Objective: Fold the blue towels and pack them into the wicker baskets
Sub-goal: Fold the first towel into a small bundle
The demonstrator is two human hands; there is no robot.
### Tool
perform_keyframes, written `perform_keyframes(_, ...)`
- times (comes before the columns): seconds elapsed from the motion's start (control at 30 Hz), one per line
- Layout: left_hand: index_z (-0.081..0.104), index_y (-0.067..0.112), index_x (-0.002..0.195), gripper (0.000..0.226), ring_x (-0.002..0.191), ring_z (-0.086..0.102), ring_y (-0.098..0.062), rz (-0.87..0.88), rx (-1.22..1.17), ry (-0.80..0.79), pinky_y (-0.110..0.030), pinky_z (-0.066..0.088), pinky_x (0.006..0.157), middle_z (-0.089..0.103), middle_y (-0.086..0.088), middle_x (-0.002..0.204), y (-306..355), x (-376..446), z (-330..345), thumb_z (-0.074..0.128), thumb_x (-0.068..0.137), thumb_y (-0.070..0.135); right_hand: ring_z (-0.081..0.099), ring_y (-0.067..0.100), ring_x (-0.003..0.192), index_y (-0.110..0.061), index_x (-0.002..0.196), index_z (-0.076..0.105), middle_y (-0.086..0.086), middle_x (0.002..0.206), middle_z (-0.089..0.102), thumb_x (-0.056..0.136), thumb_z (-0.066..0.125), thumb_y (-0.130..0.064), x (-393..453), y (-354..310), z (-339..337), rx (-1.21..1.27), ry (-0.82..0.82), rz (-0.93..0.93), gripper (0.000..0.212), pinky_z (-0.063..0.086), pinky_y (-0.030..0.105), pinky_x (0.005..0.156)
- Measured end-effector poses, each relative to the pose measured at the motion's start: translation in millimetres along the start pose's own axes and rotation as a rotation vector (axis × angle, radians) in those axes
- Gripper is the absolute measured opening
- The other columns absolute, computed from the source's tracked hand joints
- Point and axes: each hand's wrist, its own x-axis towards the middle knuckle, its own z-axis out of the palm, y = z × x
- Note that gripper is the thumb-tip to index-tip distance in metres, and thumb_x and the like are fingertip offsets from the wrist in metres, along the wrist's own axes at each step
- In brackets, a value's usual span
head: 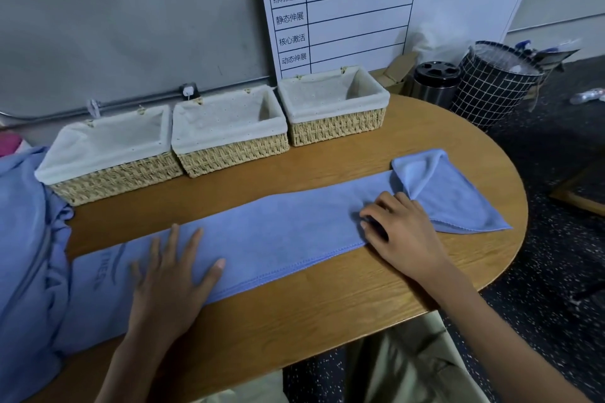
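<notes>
– Since the blue towel (278, 232) lies as a long strip across the middle of the frame, why is the left hand (170, 278) spread flat on its lower-left part?

– I'd say to pin it to the table (327, 304) while the right hand (397, 226), fingers curled on the cloth, works the rumpled end at centre right

– And the three wicker baskets (229, 137)?

– Lined up behind, upper left to centre, liners showing, nothing packed yet; more blue towels (23, 239) heaped at the left edge await folding
</notes>
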Motion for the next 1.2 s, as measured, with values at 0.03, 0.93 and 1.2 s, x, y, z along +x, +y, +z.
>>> perform_keyframes(0.03,0.011,0.041,0.158,0.107,0.154,0.003,-0.031,0.000,-0.001,-0.004,-0.064,0.013,0.117,0.001,0.000,0.169,1.4,0.0,-1.6,-0.012,0.067,0.093,0.044,0.019,0.074,-0.020,0.091,0.065,-0.004,0.087,0.051,0.092,0.051,-0.032,0.0,-0.2,-0.7,-0.008,0.006,-0.001,0.018,0.038,0.036,0.065)
perform_keyframes(0.93,0.072,0.021,0.097,0.035,0.088,0.067,-0.017,0.536,-0.549,-0.072,-0.035,0.054,0.078,0.072,0.002,0.093,364.9,94.3,-21.1,0.069,0.084,0.053,0.055,0.023,0.098,-0.028,0.113,0.065,-0.006,0.111,0.056,0.094,0.053,-0.042,-34.8,144.8,-55.2,0.066,-0.128,0.178,0.027,0.047,0.045,0.080)
perform_keyframes(1.2,0.053,0.024,0.131,0.051,0.109,0.058,-0.032,0.522,-0.381,-0.022,-0.040,0.048,0.089,0.055,-0.010,0.122,371.8,95.4,-18.4,0.058,0.092,0.056,0.046,0.007,0.129,-0.037,0.135,0.056,-0.015,0.136,0.049,0.094,0.043,-0.068,-46.7,166.6,-67.6,0.064,-0.225,0.147,0.053,0.035,0.036,0.106)
